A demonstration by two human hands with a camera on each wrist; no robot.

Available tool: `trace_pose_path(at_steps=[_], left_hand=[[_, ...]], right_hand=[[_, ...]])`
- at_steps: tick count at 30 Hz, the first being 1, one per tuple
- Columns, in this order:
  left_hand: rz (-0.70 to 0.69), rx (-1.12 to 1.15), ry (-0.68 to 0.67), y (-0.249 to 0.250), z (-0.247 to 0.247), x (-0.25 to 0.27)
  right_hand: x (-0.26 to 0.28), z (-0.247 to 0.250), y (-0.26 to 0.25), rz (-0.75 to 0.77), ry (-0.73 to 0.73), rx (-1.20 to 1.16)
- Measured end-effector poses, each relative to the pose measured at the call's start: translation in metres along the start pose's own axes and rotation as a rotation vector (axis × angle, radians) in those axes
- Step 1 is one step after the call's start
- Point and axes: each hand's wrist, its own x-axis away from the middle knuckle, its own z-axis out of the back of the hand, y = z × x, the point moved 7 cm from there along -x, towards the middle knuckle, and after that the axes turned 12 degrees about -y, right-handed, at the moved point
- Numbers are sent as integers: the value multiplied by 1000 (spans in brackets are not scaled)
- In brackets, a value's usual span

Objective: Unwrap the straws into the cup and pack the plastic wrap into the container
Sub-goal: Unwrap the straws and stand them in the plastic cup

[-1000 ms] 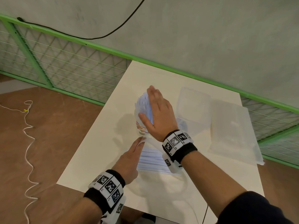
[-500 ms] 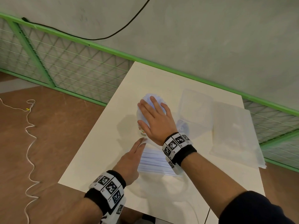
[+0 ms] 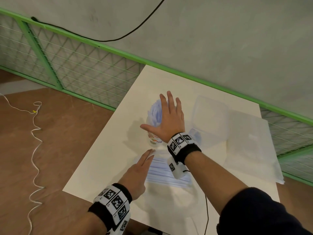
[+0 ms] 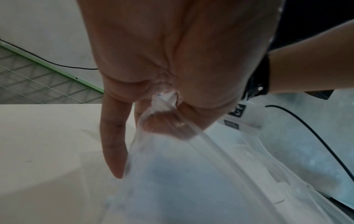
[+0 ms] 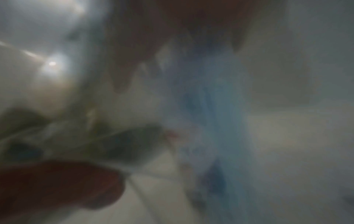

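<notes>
Pale blue straws [image 3: 153, 114] stand bunched in a printed paper cup [image 3: 153, 140] on the white table [image 3: 105, 167]. My right hand [image 3: 169, 119] is over their tops with fingers straight and spread, palm against the bunch. Nearer me lies the clear plastic wrap [image 3: 167, 172], with several straws inside it. My left hand [image 3: 140, 167] lies on its left end; in the left wrist view the thumb pinches the wrap [image 4: 182, 166] against the fingers while the index finger stays straight. The right wrist view is blurred and shows only a bluish smear of straws [image 5: 210, 106].
A clear plastic container [image 3: 210, 116] sits to the right of the cup. Its flat translucent lid [image 3: 250, 141] lies further right, reaching past the table's edge. A green mesh fence runs behind the table. A white cord lies on the brown floor at left.
My right hand pressed down flat on the straw tops, then rose again with its fingers spread wider. The left hand has stayed on the wrap.
</notes>
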Motion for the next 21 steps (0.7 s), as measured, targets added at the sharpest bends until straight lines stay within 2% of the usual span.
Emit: trace_pose_path(at_steps=[7, 14, 21], left_hand=[[14, 7, 0, -4, -5, 3], [-23, 12, 40, -7, -1, 0], [-6, 16, 53, -9, 3, -2]], right_hand=[[-10, 13, -9, 123, 69, -113], [-11, 22, -24, 238, 32, 76], [-16, 18, -23, 276, 88, -3]])
